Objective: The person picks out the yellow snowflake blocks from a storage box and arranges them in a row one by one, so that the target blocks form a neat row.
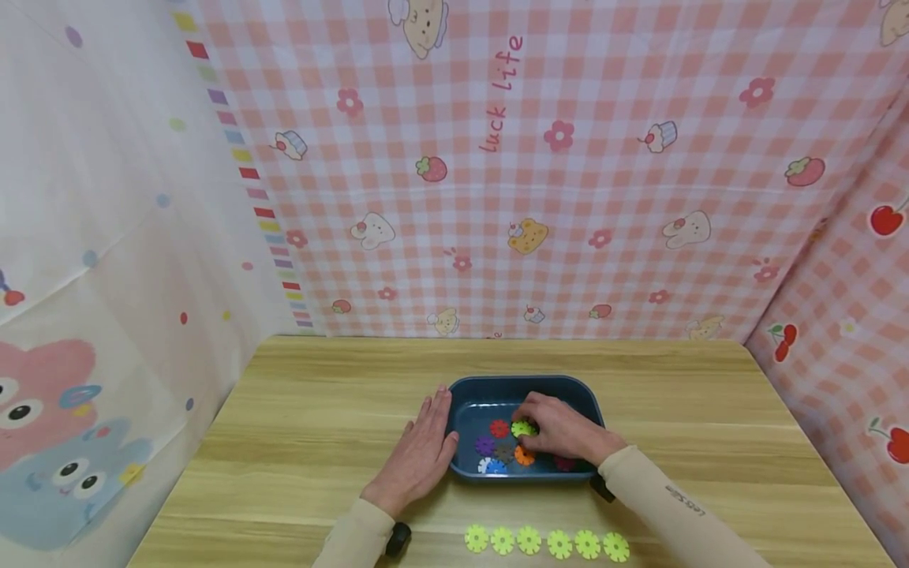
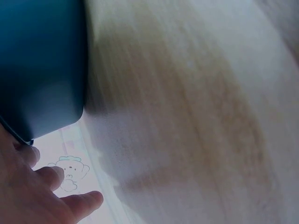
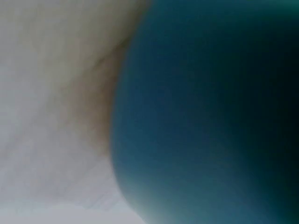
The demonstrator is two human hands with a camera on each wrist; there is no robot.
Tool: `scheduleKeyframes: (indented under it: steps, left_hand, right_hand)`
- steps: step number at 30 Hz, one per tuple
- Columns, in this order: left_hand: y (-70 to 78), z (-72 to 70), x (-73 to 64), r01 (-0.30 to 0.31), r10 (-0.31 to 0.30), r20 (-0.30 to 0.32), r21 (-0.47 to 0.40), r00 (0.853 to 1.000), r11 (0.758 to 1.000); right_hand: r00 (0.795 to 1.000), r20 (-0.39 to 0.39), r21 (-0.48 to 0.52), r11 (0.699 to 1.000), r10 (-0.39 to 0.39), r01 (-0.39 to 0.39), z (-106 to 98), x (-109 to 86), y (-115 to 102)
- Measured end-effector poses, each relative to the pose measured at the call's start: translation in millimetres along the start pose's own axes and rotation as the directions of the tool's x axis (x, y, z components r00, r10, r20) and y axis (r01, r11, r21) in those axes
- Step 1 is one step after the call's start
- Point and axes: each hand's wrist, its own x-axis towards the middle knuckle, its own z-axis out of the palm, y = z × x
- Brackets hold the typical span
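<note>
Six lime snowflake discs lined up; mixed discs left in tray
Right hand seemingly pinches another lime disc; left hand straight-fingered.

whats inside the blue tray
A red disc, purple disc, grey disc, orange disc, white disc, blue disc and dark reddish disc, plus a yellow-green disc held by the right hand. What it covers cannot be seen.

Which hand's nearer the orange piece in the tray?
Right. The right hand is inside the tray, close beside the orange piece; the left hand is at the tray's left wall, farther off.
</note>
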Motion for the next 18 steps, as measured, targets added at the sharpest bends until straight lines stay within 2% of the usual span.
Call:
scheduleKeyframes:
  steps: [12, 18]
  left_hand:
    - [4.7, -2.2, -0.1, 0.005, -0.005, -0.001, -0.004, 1.0, 1.0]
    - [3.8, -1.5, -0.2, 0.011, -0.011, -0.004, 0.005, 1.0, 1.0]
  right_hand:
    - [0.997, -0.074, 0.074, 0.997, 0.0, 0.006, -15, -8.9, -6]
    - [0.995, -0.099, 0.056, 0.998, -0.018, 0.023, -22, -15.5, -5]
